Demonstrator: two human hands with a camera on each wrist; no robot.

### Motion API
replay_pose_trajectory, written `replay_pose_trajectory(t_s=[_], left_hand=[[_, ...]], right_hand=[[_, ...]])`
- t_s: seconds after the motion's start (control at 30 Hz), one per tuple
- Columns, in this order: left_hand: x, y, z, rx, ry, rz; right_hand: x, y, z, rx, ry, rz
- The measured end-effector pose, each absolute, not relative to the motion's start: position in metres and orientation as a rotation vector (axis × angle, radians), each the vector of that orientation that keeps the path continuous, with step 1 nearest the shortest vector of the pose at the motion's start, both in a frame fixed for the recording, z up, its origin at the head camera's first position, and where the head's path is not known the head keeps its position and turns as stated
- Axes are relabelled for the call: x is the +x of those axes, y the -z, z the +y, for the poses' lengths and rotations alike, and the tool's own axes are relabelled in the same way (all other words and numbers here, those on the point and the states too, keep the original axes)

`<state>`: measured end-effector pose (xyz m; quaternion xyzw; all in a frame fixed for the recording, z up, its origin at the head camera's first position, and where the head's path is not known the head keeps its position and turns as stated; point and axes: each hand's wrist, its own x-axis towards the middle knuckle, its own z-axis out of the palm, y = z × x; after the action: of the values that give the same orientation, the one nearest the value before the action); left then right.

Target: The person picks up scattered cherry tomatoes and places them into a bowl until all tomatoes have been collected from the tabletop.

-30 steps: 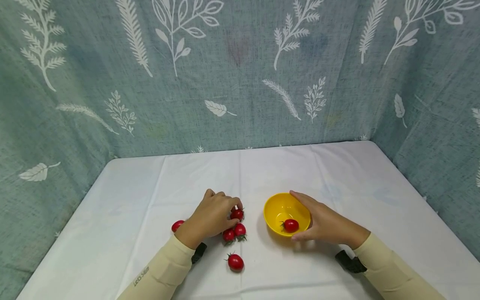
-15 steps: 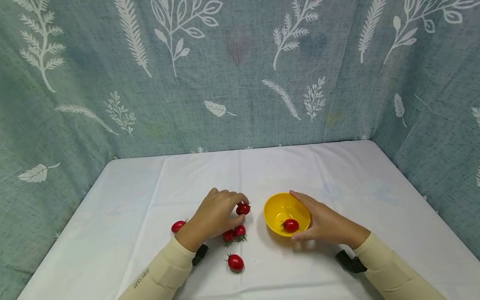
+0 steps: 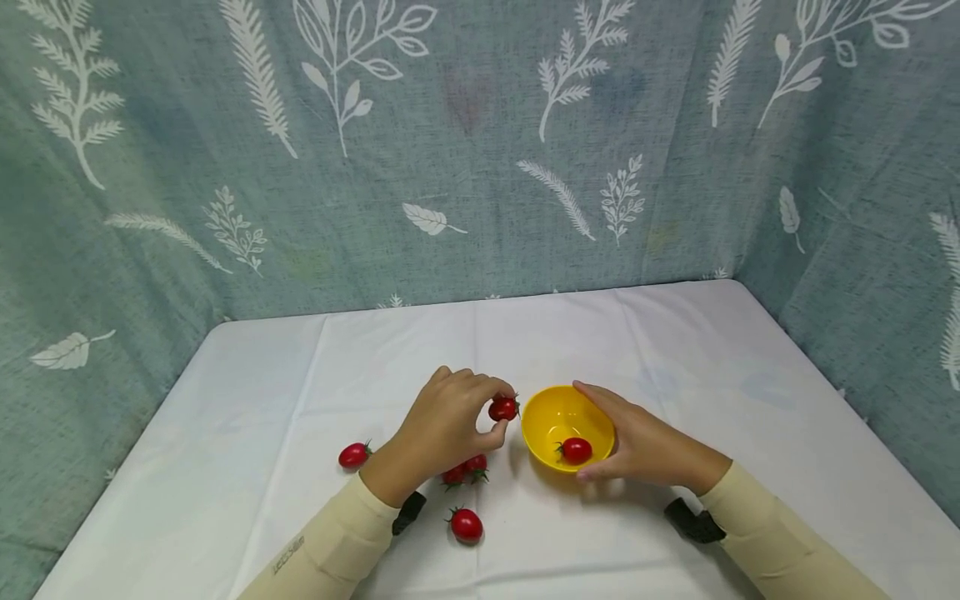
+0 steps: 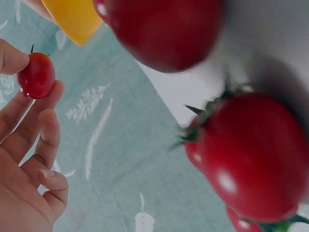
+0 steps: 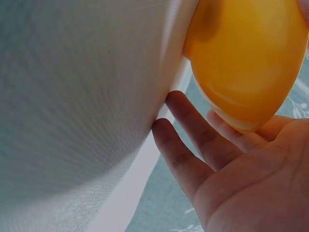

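My left hand [image 3: 438, 421] pinches a red cherry tomato [image 3: 503, 408] between thumb and fingertips, just left of the yellow bowl [image 3: 551, 408] and above the cloth. In the left wrist view the pinched cherry tomato [image 4: 36, 76] shows its green stem end upward. My right hand [image 3: 648, 442] holds the bowl from its right side, thumb at the near rim and a finger at the far rim. Inside the bowl lies one cherry tomato [image 3: 576, 451]. From the right wrist view, two fingertips touch the white cloth beside the bowl [image 5: 246, 63].
Two cherry tomatoes [image 3: 476, 467] lie close together, partly hidden behind the left hand. Another cherry tomato [image 3: 467, 527] sits nearer the front, and one more tomato [image 3: 354, 455] is left of the wrist. A white cloth [image 3: 390, 350] covers the table; a patterned curtain [image 3: 450, 275] stands behind it.
My left hand has lifted the pinched cherry tomato from the cluster and carried it rightward to beside the bowl. The right hand and the bowl have stayed in place.
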<state>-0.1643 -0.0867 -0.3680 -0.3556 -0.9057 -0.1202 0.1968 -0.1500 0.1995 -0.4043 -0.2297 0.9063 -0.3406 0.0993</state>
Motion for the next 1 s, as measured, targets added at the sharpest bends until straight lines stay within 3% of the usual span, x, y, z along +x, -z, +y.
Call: replay_pose_trajectory(t_s=[0.37, 1.0], left_hand=[[-0.168, 0.367, -0.060, -1.136, 0.372, -2.552], [-0.178, 0.379, -0.033, -1.162, 0.358, -2.817]], right_hand=[[-0.151, 0.405, 0.200, -0.723, 1.051, 2.651], [-0.151, 0.405, 0.203, -0.722, 1.063, 2.637]])
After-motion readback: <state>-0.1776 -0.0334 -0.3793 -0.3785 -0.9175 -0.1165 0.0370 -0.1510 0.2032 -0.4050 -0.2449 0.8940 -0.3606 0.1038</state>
